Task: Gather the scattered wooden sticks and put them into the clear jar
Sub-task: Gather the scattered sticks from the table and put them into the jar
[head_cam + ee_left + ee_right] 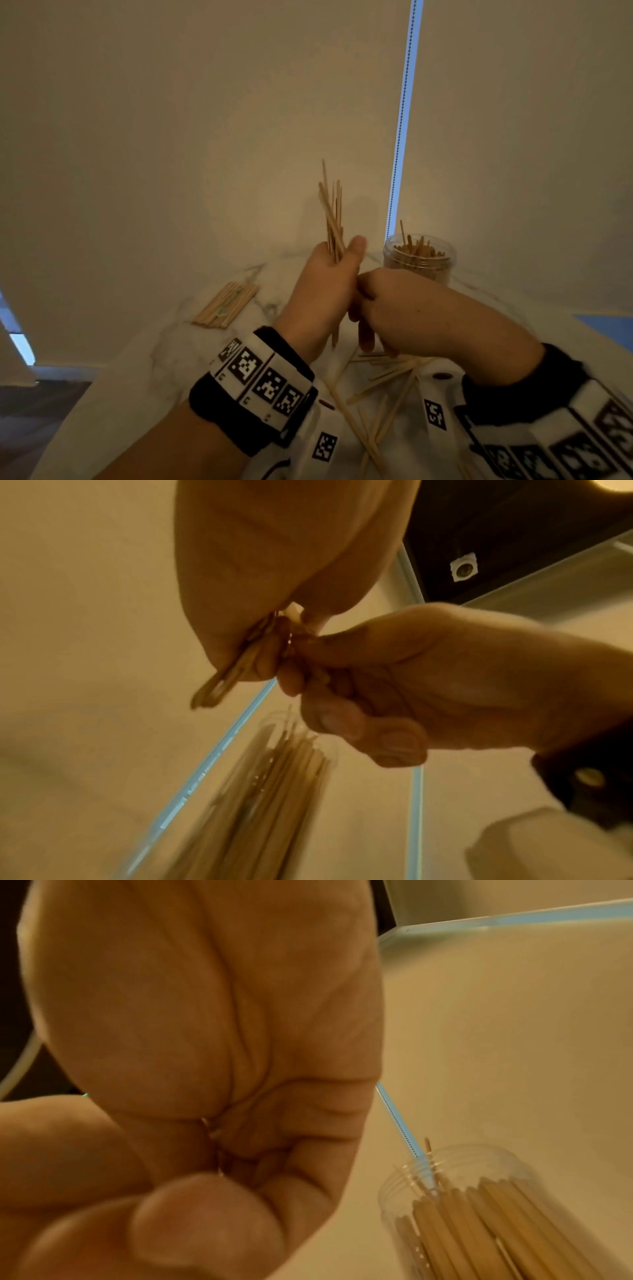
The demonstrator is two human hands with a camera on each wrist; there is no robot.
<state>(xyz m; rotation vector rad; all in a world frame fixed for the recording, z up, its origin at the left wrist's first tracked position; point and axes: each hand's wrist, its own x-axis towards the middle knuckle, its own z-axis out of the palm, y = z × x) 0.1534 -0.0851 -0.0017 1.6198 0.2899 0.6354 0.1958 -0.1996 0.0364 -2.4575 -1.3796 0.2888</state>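
My left hand (337, 265) grips a bunch of wooden sticks (333, 219) upright above the table; their lower ends (219, 683) poke out under the fist. My right hand (363, 294) is pressed against the left hand's base, fingers curled. Its thumb and forefinger (304, 653) pinch the bunch just under the left fist. The clear jar (419, 257) stands right behind the hands, open and holding several sticks (479, 1226). Loose sticks (380, 387) lie scattered on the white marble table (154, 359) below my wrists. In the right wrist view the curled right hand (212, 1150) hides what it pinches.
A neat bundle of sticks (224, 305) lies on the table to the left. A beige wall and a roller blind with a bead chain (402, 120) stand close behind the jar. The table's left edge drops to a dark floor (30, 421).
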